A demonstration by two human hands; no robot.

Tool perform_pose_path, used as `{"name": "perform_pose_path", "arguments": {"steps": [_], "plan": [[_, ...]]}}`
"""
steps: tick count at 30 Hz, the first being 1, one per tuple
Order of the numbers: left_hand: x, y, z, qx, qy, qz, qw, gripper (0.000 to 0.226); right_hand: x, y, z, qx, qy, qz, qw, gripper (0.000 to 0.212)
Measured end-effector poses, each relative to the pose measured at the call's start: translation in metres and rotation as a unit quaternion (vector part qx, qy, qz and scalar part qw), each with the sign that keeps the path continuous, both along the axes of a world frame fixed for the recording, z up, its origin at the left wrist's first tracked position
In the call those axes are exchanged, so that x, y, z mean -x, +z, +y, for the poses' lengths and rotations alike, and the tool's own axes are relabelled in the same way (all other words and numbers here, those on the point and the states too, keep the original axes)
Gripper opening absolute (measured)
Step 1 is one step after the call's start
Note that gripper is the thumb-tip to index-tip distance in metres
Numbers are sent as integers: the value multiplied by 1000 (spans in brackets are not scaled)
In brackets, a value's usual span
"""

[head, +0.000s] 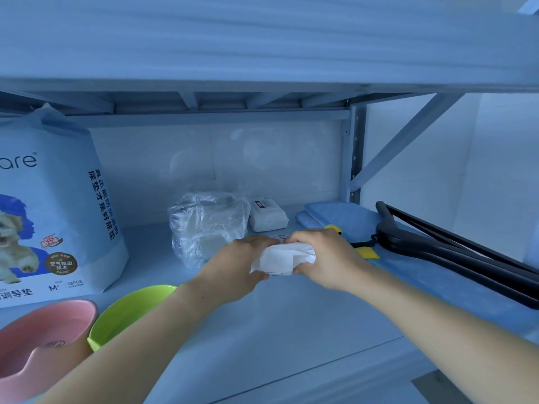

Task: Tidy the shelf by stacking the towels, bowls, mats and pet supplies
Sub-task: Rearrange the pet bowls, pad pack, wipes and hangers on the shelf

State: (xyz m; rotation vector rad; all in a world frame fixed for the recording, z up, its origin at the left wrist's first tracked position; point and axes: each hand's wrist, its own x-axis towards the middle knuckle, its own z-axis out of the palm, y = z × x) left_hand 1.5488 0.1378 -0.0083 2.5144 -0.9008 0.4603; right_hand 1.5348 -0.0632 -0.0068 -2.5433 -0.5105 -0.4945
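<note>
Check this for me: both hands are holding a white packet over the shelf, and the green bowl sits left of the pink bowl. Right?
Not quite. In the head view the green bowl sits right of the pink bowl, not left. The rest holds: the left hand and right hand both grip the white packet over the shelf.

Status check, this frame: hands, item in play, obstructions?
Left hand and right hand both grip the white pack. Pack mid-shelf, in front of crumpled clear bag. Green bowl beside left forearm.
</note>
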Motion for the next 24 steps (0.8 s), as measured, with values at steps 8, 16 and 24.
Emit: {"name": "perform_pose_path", "arguments": {"steps": [8,16,24], "plan": [[-14,20,-21,10,-15,-101,995,54,-9,34,-21,9,-10,-74,997,31],[-46,40,-58,-13,47,-123,991,56,-46,64,-49,29,7,-108,994,35],[-98,37,-82,-33,114,-125,985,58,-110,72,-71,60,71,-79,993,40]]}}
